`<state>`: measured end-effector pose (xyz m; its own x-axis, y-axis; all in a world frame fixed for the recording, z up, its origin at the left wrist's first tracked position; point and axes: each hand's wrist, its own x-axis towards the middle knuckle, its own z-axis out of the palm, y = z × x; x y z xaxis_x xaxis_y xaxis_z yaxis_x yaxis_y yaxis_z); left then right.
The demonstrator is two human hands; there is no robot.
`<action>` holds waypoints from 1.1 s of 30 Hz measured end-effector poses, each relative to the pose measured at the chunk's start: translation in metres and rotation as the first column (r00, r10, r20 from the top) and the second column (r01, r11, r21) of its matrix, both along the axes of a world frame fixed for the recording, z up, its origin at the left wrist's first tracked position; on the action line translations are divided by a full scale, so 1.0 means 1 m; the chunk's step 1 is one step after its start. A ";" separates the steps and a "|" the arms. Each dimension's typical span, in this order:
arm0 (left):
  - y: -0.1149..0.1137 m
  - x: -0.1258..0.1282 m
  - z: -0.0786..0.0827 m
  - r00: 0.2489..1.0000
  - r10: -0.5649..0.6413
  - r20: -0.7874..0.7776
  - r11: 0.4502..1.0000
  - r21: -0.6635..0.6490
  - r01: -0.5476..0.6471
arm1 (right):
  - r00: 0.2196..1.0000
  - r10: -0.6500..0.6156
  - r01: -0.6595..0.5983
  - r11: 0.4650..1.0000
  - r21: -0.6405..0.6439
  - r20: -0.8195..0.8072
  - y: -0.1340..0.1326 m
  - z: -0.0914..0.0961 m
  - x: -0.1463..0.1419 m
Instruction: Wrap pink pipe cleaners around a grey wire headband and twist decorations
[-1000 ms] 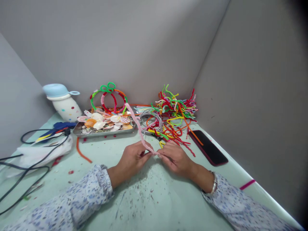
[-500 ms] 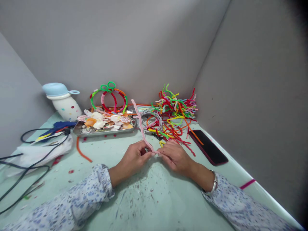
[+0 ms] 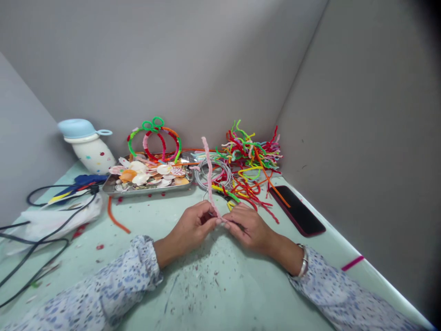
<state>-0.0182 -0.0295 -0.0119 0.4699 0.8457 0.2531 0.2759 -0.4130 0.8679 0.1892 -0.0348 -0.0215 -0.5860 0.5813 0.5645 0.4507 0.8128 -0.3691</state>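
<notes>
Both my hands meet at the middle of the pale green table (image 3: pixel 213 294). My left hand (image 3: pixel 194 227) and my right hand (image 3: pixel 248 228) pinch the lower end of a light pink pipe cleaner (image 3: pixel 208 177) between fingertips. The pipe cleaner stands nearly upright from my fingers, its free end up near the back wall. A thin dark piece shows under my right fingers; I cannot tell what it is.
A heap of coloured pipe cleaners (image 3: pixel 252 158) and a grey wire coil (image 3: pixel 214 171) lie behind my hands. A metal tray of shells (image 3: pixel 148 177) with pipe-cleaner hoops (image 3: pixel 155 138) sits back left, beside a dotted white bottle (image 3: pixel 90 147). A phone (image 3: pixel 296 210) lies right; cables (image 3: pixel 41 225) left.
The pink pipe cleaner's free end has swung from leaning left over the tray to nearly upright. My hands stayed together in the same spot.
</notes>
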 end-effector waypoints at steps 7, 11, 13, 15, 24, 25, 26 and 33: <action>-0.001 0.000 0.000 1.000 0.006 0.015 0.998 -0.059 -0.005 | 0.999 0.019 -0.020 1.000 0.007 0.025 0.000 0.000 0.000; -0.002 0.002 -0.001 0.999 0.006 0.051 0.987 -0.158 0.002 | 0.998 0.020 -0.022 0.999 0.028 0.068 0.000 0.000 0.001; -0.002 0.003 0.000 0.998 0.011 0.065 0.979 -0.204 0.003 | 0.996 0.014 -0.018 0.999 0.045 0.086 0.000 0.000 0.001; -0.002 0.003 0.001 0.997 0.016 0.077 0.970 -0.245 0.003 | 0.996 0.003 -0.008 0.998 0.062 0.094 0.000 0.000 0.001; 0.000 0.006 0.006 0.992 0.047 0.121 0.926 -0.378 0.002 | 0.994 -0.013 0.000 0.994 0.113 0.110 0.000 -0.001 0.002; 0.000 0.006 0.007 0.992 0.051 0.115 0.922 -0.388 -0.003 | 0.994 -0.012 -0.001 0.993 0.118 0.113 0.000 -0.001 0.002; -0.001 0.007 0.007 0.992 0.055 0.111 0.918 -0.397 -0.007 | 0.993 -0.012 -0.003 0.992 0.124 0.116 0.001 -0.001 0.002; -0.002 0.007 0.010 0.991 0.063 0.119 0.891 -0.455 -0.002 | 0.989 -0.005 -0.018 0.988 0.154 0.148 0.000 0.000 0.000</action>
